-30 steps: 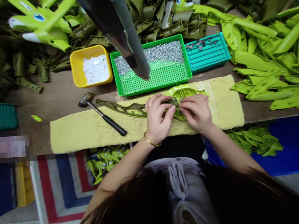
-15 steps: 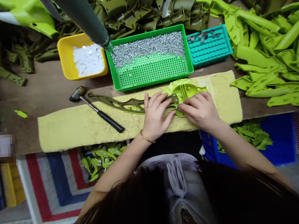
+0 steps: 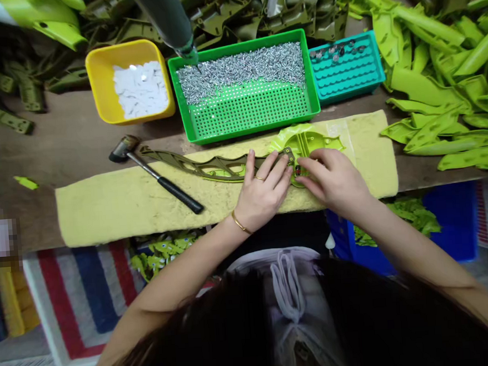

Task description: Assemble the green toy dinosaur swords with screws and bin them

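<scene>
On the yellow towel (image 3: 103, 207) lies a long, curved olive plastic piece (image 3: 186, 163) with cut-out openings. Its right end overlaps a bright green plastic shell (image 3: 314, 140), hollow side up. My left hand (image 3: 265, 190) rests flat across the olive piece, fingers stretched out. At the shell's near side sits a small dark part (image 3: 298, 171) with a bit of red, its exact kind too small to tell. My right hand (image 3: 335, 179) is just right of that part, thumb and forefinger apart. A black-handled hammer (image 3: 166, 183) lies left of my hands.
Beyond the towel stand a yellow tub (image 3: 128, 51) of white pieces, a green basket (image 3: 249, 132) of screws and a teal tray (image 3: 348, 81) with small dark parts. A power screwdriver (image 3: 170, 26) hangs above. Green shells (image 3: 434, 91) pile up at right, olive parts (image 3: 216, 17) behind.
My right fingers have parted from the small part, which now shows in the shell. My left hand has flattened over the olive piece. The view has shifted, and the screwdriver hangs farther back.
</scene>
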Tool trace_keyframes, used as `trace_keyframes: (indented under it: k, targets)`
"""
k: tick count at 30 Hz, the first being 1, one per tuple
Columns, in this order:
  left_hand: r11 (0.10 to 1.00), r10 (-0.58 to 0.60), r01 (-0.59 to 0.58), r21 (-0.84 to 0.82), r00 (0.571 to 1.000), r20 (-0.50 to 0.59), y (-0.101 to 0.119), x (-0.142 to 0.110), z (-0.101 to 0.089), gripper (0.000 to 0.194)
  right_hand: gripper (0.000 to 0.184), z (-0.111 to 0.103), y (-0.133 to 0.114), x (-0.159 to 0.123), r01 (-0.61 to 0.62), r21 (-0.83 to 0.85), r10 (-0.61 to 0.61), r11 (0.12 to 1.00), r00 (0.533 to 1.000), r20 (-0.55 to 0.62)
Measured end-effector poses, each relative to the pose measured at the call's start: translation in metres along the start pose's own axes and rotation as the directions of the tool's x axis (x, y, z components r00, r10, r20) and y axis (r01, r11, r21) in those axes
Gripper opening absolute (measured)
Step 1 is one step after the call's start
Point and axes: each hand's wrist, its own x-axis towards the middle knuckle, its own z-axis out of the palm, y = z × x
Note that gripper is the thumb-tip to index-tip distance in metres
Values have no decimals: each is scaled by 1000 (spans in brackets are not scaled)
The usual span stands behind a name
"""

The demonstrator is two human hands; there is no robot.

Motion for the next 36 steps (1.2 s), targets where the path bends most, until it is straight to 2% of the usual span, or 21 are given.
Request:
trace_keyframes:
  k: [3, 5, 8, 10, 11, 12, 13, 14, 16, 18, 23, 29, 31, 34, 36]
  targets:
    - [998, 41, -42, 55, 999, 24, 4, 3, 0, 26, 25, -9, 8, -10, -56, 262, 54, 963, 998, 16]
    - [994, 82, -83, 68, 996, 18, 7, 9, 1, 22, 22, -15, 11, -12, -102, 480, 90, 871, 995, 49]
    - [996, 82, -82, 21, 996, -25, 8, 20, 4, 21, 21, -15, 12, -10, -277, 732, 217, 622, 960, 179]
    - [999, 9, -12, -37, 997, -77, 6, 26, 6, 23, 21, -8, 11, -11, -395, 815, 344, 424, 903, 259]
    - [997, -36, 29, -66, 994, -99, 5, 27, 7, 23, 21, -4, 9, -12, -423, 826, 411, 374, 873, 261]
    - [994, -76, 65, -92, 991, -115, 3, 28, 9, 23, 20, 1, 7, -14, -426, 816, 463, 390, 857, 226]
    - [989, -109, 95, -113, 986, -123, 2, 28, 10, 24, 17, 6, 5, -17, -404, 783, 482, 472, 863, 155]
    - [985, -135, 119, -129, 983, -126, 1, 28, 11, 24, 13, 10, 3, -20, -358, 721, 466, 593, 883, 56]
    - [980, -157, 138, -143, 978, -136, 0, 27, 12, 25, 8, 18, -1, -26, -217, 531, 339, 819, 930, -143]
    - [979, -159, 136, -152, 976, -146, -1, 26, 13, 25, 8, 24, -3, -29, -106, 374, 209, 921, 946, -246]
    - [975, -149, 125, -185, 981, -121, -3, 25, 11, 22, 8, 30, -2, -29, -21, 265, 110, 964, 939, -327]
    - [965, -204, 177, -195, 971, -127, 4, 30, 9, 21, 9, 29, -2, -28, 17, 120, 23, 993, 944, -330]
    - [959, -247, 221, -177, 958, -143, 8, 32, 12, 23, 11, 24, -2, -28, 49, 46, -33, 998, 954, -298]
    - [960, -260, 237, -151, 952, -160, 9, 33, 16, 26, 18, 16, 1, -26, 109, -51, -116, 993, 977, -176]
    - [965, -243, 221, -142, 955, -171, 8, 33, 18, 27, 18, 14, 4, -24, 103, -6, -103, 995, 984, -145]
